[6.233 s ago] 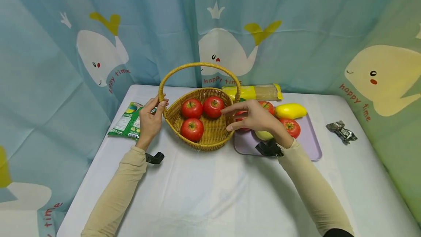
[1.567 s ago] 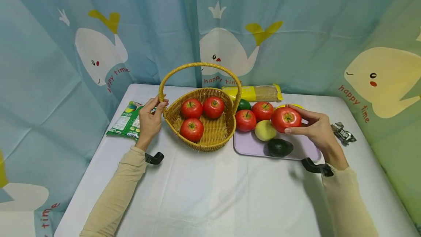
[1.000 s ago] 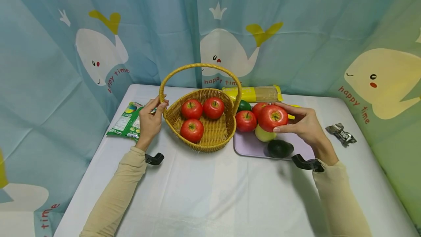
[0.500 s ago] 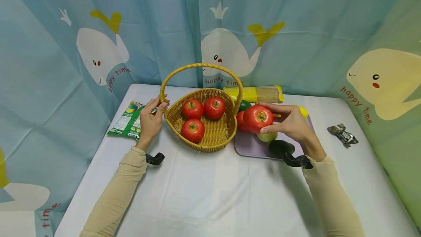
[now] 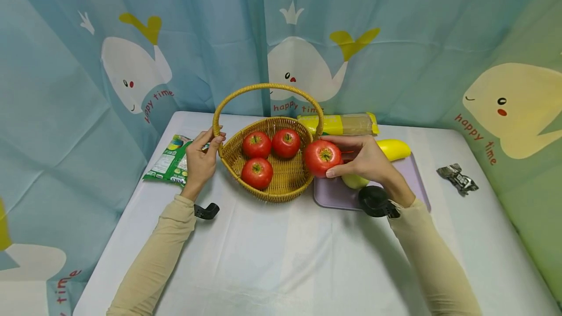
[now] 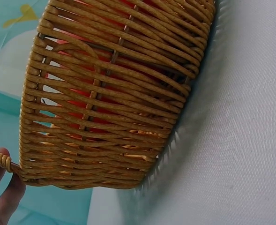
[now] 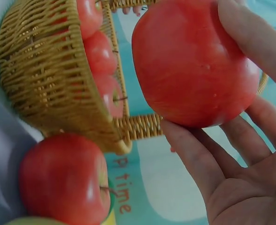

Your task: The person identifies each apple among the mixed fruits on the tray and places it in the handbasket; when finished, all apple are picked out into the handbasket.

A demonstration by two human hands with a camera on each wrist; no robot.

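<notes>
My left hand (image 5: 203,160) grips the foot of the handle on the wicker basket (image 5: 285,179), at its left end. In the left wrist view, my fingers (image 6: 11,197) show at the handle's wrapped end beside the woven wall. Three red apples (image 5: 256,173) lie inside, toward the left and back. With thumb and fingers, my right hand (image 5: 364,162) holds another red apple (image 5: 322,158) up at the basket's right rim. The right wrist view has this apple raised above the rim, near the handle's right foot, while a further apple (image 7: 63,178) lies below, outside the basket.
A lilac tray (image 5: 417,182) at the right bears a yellow mango (image 5: 395,148), a pale green fruit (image 5: 354,182) and a dark avocado (image 5: 370,196). Behind lies a yellow noodle packet (image 5: 355,124). A green snack bag (image 5: 169,162) is left; a small black-silver packet (image 5: 457,178) is far right.
Earliest, my right hand was over the basket's right side without an apple. Later it held one above the tray, then carried it left to the basket's rim. My left hand stayed on the handle.
</notes>
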